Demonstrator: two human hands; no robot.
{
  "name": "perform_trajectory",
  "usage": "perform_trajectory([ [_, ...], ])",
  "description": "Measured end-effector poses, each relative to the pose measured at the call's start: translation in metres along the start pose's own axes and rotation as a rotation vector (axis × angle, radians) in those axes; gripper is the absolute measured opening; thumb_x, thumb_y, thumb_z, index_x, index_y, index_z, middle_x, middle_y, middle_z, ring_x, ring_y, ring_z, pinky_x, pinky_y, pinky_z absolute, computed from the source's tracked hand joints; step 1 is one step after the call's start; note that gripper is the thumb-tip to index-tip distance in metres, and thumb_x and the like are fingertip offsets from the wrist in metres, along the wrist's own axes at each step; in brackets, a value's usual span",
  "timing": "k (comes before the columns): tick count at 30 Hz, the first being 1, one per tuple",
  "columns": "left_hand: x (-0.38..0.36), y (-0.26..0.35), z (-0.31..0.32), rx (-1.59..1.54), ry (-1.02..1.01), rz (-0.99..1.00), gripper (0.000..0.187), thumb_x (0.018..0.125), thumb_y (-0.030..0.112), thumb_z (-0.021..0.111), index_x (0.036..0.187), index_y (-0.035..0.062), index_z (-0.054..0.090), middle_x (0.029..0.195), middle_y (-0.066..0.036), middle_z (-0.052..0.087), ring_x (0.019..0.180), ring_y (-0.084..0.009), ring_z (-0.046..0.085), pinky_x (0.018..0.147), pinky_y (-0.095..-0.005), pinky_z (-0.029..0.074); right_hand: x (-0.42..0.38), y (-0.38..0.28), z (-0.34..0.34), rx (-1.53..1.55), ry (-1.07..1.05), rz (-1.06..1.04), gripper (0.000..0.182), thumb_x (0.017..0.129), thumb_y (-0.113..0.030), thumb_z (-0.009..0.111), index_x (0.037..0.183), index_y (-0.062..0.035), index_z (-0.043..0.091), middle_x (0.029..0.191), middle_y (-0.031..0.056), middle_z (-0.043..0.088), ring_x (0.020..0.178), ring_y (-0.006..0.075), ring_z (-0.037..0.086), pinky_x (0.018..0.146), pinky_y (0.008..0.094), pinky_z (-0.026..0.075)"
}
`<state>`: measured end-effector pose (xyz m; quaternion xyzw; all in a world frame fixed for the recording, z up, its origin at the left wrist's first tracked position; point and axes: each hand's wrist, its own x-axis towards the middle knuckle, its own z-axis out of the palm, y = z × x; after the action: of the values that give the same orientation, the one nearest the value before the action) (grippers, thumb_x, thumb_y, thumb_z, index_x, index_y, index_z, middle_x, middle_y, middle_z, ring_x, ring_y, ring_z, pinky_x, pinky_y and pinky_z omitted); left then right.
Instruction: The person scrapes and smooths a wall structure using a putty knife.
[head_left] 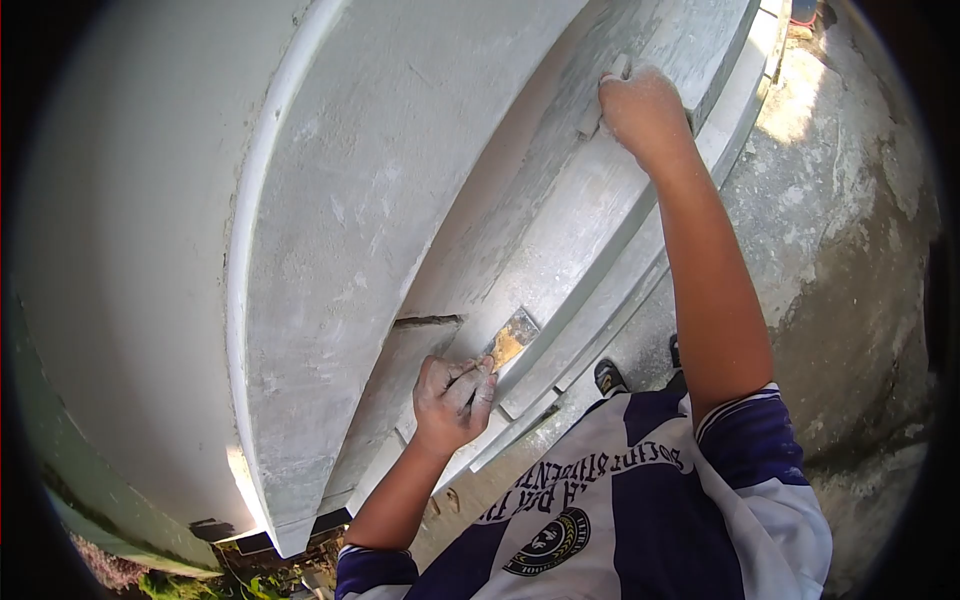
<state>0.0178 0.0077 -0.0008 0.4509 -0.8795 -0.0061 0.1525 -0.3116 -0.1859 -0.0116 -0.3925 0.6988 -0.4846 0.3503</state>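
My left hand (455,402) is dusted with white powder and closed around a putty knife (514,338). The knife's flat blade, stained yellow-brown, points up and to the right over the pale grey ledge (560,240). Further along the same ledge, my right hand (645,112) is closed and powdery. Its fingers are against the grey surface near the inner wall. A thin pale edge shows beside the fingers, but what the hand grips is mostly hidden. A dark gap (428,321) crosses the recess just above my left hand.
A curved grey panel (340,210) rises along the left of the ledge, with a smooth white wall (140,230) beyond it. Stepped edges run along the right. Rough, stained concrete ground (830,260) lies below, with a sandalled foot (609,378) on it. Plants (170,585) grow at lower left.
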Motion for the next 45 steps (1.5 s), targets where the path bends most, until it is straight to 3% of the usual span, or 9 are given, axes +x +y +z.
perform_trajectory([
  [2,0.000,0.001,0.000,-0.006,0.009,-0.007,0.022,0.077,0.004,0.076,0.099,0.0042,0.075,0.080,-0.009,0.053,0.075,-0.0256,0.054,0.066,-0.0363,0.049,-0.028,-0.002,0.013,0.064,-0.023,-0.065,0.045,0.095,-0.024,0.056,0.119,0.0140,0.058,0.104,0.0329,0.067,0.102,0.0440,0.068,0.092,0.0464,0.051],
  [4,0.000,-0.001,0.001,-0.005,0.016,0.000,0.022,0.077,0.004,0.076,0.099,0.0041,0.075,0.080,-0.009,0.052,0.075,-0.0257,0.054,0.066,-0.0364,0.049,-0.074,-0.005,0.035,0.131,-0.122,-0.218,0.042,0.080,-0.006,0.063,0.116,0.0128,0.050,0.096,0.0346,0.065,0.098,0.0467,0.067,0.091,0.0476,0.052],
  [10,0.002,0.001,0.001,0.056,0.029,0.020,0.021,0.075,0.006,0.078,0.095,0.0059,0.077,0.080,-0.009,0.060,0.072,-0.0254,0.058,0.059,-0.0360,0.050,-0.113,-0.008,0.047,0.187,-0.416,-0.333,0.034,0.081,0.000,0.061,0.113,0.0075,0.055,0.096,0.0331,0.066,0.097,0.0477,0.068,0.087,0.0493,0.054],
  [14,0.001,0.003,0.002,0.036,0.029,-0.004,0.019,0.075,0.004,0.077,0.095,0.0046,0.076,0.079,-0.009,0.056,0.073,-0.0258,0.056,0.064,-0.0361,0.049,-0.040,-0.009,0.020,0.203,0.107,-0.306,0.033,0.088,-0.009,0.060,0.116,0.0081,0.056,0.097,0.0312,0.067,0.095,0.0432,0.070,0.084,0.0463,0.056],
  [19,0.001,0.003,0.001,0.022,0.024,-0.002,0.021,0.075,0.002,0.076,0.095,0.0040,0.075,0.078,-0.009,0.053,0.073,-0.0260,0.054,0.065,-0.0365,0.049,-0.011,-0.017,0.006,0.036,0.144,-0.242,0.036,0.100,-0.023,0.055,0.118,0.0082,0.056,0.105,0.0316,0.067,0.104,0.0478,0.065,0.089,0.0482,0.053],
  [23,0.005,0.002,0.002,0.033,0.032,0.017,0.020,0.074,0.004,0.078,0.093,0.0044,0.075,0.080,-0.010,0.058,0.071,-0.0264,0.056,0.059,-0.0361,0.048,-0.091,-0.007,0.051,0.221,-0.092,-0.437,0.033,0.094,-0.009,0.057,0.121,0.0057,0.044,0.090,0.0363,0.062,0.085,0.0535,0.065,0.076,0.0537,0.053],
  [28,0.002,0.002,0.001,0.026,0.003,0.004,0.022,0.074,0.002,0.077,0.096,0.0037,0.075,0.078,-0.009,0.052,0.073,-0.0265,0.053,0.064,-0.0371,0.047,-0.143,-0.001,0.060,0.164,-0.390,-0.482,0.035,0.091,-0.007,0.060,0.120,0.0059,0.045,0.090,0.0352,0.063,0.082,0.0533,0.066,0.073,0.0546,0.053],
  [38,0.002,0.003,0.001,0.052,0.054,0.009,0.019,0.075,0.006,0.078,0.094,0.0067,0.077,0.079,-0.009,0.060,0.068,-0.0260,0.057,0.056,-0.0365,0.048,0.018,0.006,0.004,-0.025,0.275,-0.311,0.029,0.091,-0.015,0.060,0.110,0.0049,0.054,0.099,0.0326,0.066,0.093,0.0452,0.068,0.085,0.0492,0.055],
  [45,0.003,0.003,-0.001,0.050,0.012,-0.009,0.020,0.075,0.005,0.077,0.096,0.0034,0.076,0.075,-0.010,0.052,0.070,-0.0258,0.054,0.063,-0.0362,0.049,-0.115,0.000,0.057,0.170,-0.239,-0.442,0.038,0.086,-0.008,0.062,0.120,0.0032,0.048,0.096,0.0271,0.068,0.088,0.0455,0.069,0.079,0.0497,0.056],
])
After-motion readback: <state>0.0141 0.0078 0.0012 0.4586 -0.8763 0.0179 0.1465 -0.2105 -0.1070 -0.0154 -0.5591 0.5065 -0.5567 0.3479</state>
